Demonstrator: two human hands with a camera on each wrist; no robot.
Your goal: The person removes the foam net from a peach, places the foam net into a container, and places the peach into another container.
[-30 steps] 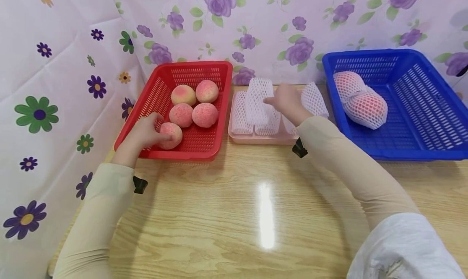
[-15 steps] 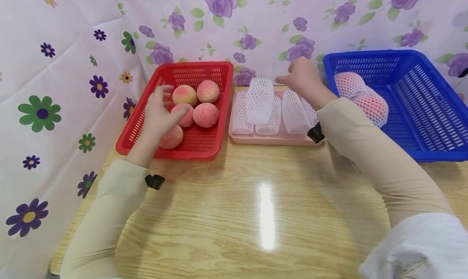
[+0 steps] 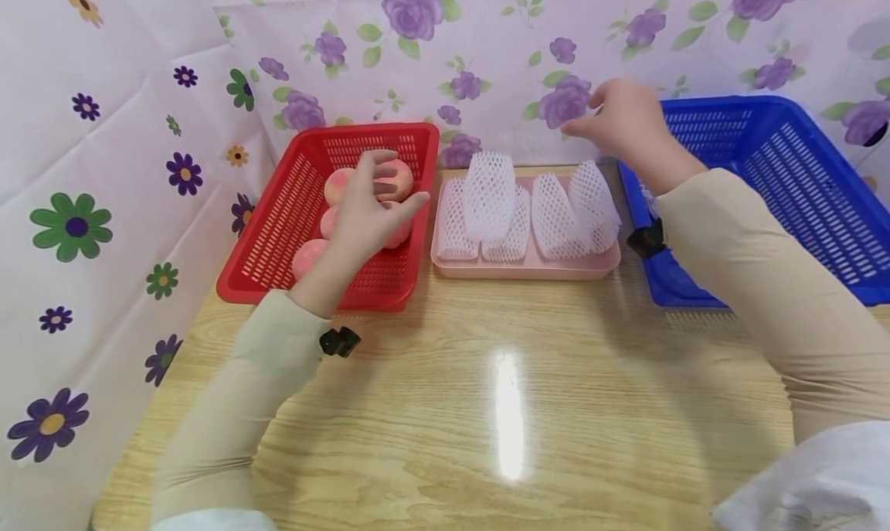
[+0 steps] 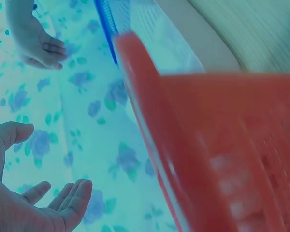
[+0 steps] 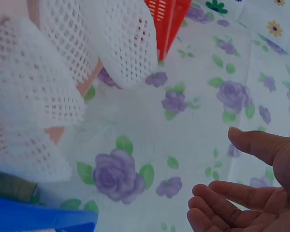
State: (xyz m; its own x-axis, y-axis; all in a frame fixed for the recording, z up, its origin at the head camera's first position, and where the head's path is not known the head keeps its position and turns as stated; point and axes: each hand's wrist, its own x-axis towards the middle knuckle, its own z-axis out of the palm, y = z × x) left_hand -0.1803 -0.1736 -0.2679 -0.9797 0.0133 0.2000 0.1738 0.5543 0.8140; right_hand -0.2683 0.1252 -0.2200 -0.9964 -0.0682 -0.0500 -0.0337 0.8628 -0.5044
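In the head view my left hand (image 3: 363, 220) hovers over the red basket (image 3: 327, 135), fingers and thumb apart, holding nothing. Below it lie several pink and yellow peaches (image 3: 308, 257), partly covered by the hand. My right hand (image 3: 627, 123) is raised above the left rim of the blue basket (image 3: 799, 129), its fingers spread from the thumb with nothing between them. White foam net sleeves (image 3: 490, 199) lie on a pink tray (image 3: 528, 270) between the two baskets. My right hand and forearm hide most of what is in the blue basket's left part.
A wooden table (image 3: 445, 407) carries the baskets and tray. Floral cloth (image 3: 417, 75) hangs close behind and along the left side. The red basket's rim (image 4: 145, 77) stands near my left hand in the left wrist view.
My left hand has left the front peach and moved right and back across the red basket. My right hand has risen from over the tray and moved right to the blue basket.
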